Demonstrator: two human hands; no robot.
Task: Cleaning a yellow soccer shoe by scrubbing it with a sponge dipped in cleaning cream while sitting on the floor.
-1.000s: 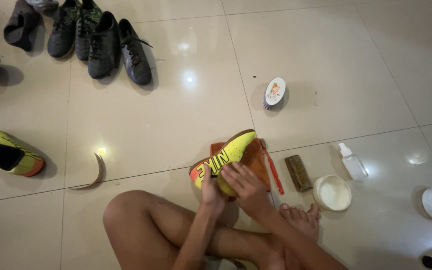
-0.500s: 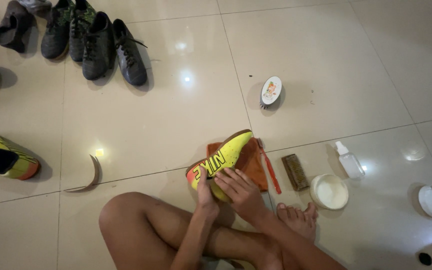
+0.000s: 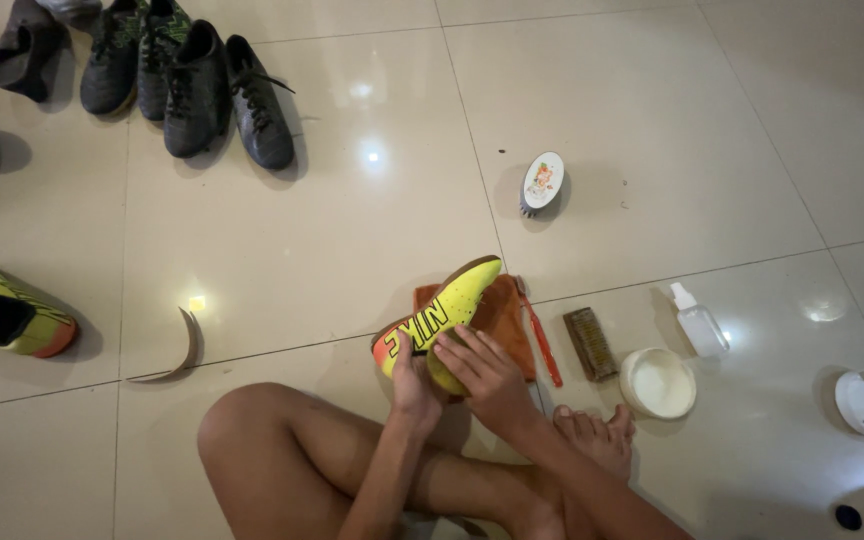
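A glossy cream tiled floor [image 3: 652, 130] filled the view. The left hand [image 3: 414, 385] had its grip closed on the heel of a neon yellow football boot [image 3: 442, 315], held above an orange cloth [image 3: 500, 318]. The right hand [image 3: 487, 372] lay on the boot's side, fingers curled against it. A red toothbrush [image 3: 540, 335], brown brush [image 3: 590, 343] and white tub [image 3: 658, 383] lay to the right.

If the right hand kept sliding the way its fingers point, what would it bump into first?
The right hand points up-left across the yellow shoe it already touches. Past the shoe, the line looks free over bare floor, probably as far as the dark shoes, though depth is hard to judge.
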